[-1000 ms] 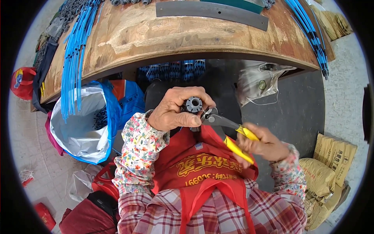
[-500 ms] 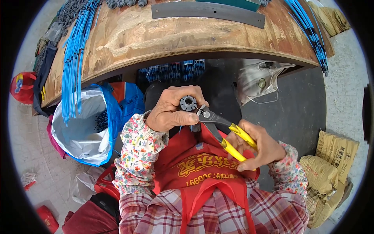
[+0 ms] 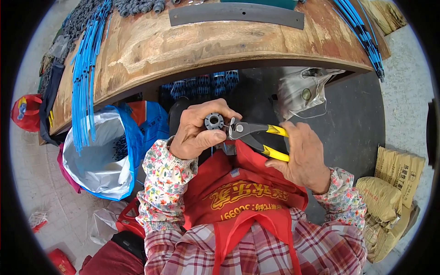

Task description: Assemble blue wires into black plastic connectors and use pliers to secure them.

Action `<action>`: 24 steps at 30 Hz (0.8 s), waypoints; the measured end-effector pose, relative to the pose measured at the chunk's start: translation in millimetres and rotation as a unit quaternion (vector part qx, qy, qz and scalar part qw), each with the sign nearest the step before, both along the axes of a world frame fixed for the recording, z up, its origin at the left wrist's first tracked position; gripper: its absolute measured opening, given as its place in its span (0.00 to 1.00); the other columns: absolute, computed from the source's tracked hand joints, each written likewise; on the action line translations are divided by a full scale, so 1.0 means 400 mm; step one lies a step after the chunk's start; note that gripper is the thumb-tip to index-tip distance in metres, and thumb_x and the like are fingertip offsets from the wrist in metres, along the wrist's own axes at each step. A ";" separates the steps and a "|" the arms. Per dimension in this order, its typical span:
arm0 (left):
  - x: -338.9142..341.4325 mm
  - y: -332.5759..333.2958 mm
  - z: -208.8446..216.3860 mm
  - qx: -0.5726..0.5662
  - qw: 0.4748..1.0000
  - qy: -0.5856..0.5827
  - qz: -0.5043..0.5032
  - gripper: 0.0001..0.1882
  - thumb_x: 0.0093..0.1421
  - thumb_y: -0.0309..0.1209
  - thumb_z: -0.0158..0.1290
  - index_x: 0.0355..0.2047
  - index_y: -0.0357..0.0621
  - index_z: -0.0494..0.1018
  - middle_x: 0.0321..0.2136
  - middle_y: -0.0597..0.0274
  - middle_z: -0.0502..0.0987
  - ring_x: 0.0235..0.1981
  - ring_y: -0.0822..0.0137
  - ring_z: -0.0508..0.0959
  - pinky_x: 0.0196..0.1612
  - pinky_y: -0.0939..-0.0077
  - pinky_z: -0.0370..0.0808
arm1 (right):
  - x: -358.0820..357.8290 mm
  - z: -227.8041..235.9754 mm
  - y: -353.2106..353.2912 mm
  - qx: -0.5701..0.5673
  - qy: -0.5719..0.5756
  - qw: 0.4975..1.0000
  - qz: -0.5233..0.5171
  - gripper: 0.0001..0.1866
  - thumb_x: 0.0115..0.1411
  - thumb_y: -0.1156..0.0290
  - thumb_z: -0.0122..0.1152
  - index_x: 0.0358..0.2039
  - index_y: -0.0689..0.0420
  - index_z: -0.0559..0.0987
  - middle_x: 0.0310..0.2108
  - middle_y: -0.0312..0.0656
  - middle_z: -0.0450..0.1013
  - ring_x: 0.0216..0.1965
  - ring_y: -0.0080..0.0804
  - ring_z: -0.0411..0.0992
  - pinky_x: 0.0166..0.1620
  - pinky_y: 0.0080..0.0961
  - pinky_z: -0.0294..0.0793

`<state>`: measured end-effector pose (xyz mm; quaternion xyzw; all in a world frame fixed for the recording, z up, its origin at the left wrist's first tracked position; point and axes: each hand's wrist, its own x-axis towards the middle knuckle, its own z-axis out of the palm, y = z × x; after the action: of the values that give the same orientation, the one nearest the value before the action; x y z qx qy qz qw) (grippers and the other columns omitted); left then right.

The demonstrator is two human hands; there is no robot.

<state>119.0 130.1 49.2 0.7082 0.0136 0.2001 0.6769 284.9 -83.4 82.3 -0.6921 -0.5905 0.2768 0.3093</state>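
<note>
In my left hand (image 3: 196, 133) is a round grey plastic fitting (image 3: 214, 121) with a hole in its middle and slots round its rim; fingers and thumb are wrapped about it. Thin blue strands (image 3: 223, 145) hang below it. My right hand (image 3: 303, 155) grips a pair of pliers (image 3: 256, 137) by its yellow handles. The plier jaws are at the right side of the fitting, by a small light-coloured wire or strand there. Whether the jaws bite on it I cannot tell.
A worn wooden table (image 3: 220, 41) curves ahead, carrying a grey metal strip (image 3: 236, 14), blue cable bundles (image 3: 87, 78) and grey fittings (image 3: 137, 7). A blue bag (image 3: 130, 151) stands open at left. A plastic bag (image 3: 302, 94) hangs under the table; brown paper sacks (image 3: 382, 201) lie at right.
My right hand and the pliers' handles have swung upward, the handles closer together. My left hand with the fitting has shifted slightly left in the picture.
</note>
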 end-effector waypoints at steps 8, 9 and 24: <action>0.000 0.003 -0.007 -0.049 0.999 -0.015 0.007 0.25 0.53 0.48 0.58 0.32 0.34 0.73 0.26 0.55 0.75 0.27 0.66 0.74 0.31 0.75 0.69 | 0.004 -0.007 0.013 -0.060 0.393 0.909 0.125 0.23 0.51 0.68 0.68 0.41 0.59 0.64 0.34 0.45 0.70 0.31 0.33 0.74 0.31 0.20 0.74; 0.000 0.008 -0.008 -0.051 0.999 -0.016 -0.002 0.25 0.53 0.49 0.58 0.32 0.34 0.73 0.26 0.55 0.75 0.27 0.66 0.74 0.32 0.75 0.69 | 0.006 -0.006 0.014 -0.060 0.394 0.908 0.125 0.23 0.51 0.68 0.68 0.41 0.59 0.64 0.34 0.45 0.70 0.31 0.33 0.74 0.31 0.20 0.74; -0.010 -0.001 0.004 0.007 0.999 0.026 0.046 0.27 0.52 0.50 0.59 0.33 0.32 0.74 0.26 0.55 0.74 0.27 0.66 0.74 0.32 0.75 0.68 | -0.019 0.017 0.018 -0.018 0.039 0.999 -0.001 0.24 0.50 0.68 0.68 0.41 0.60 0.64 0.29 0.46 0.70 0.26 0.31 0.72 0.28 0.23 0.71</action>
<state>115.0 129.9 50.9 0.7163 0.0623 0.2120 0.6618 277.2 -76.3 89.1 -0.6870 -0.5719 0.3142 0.3198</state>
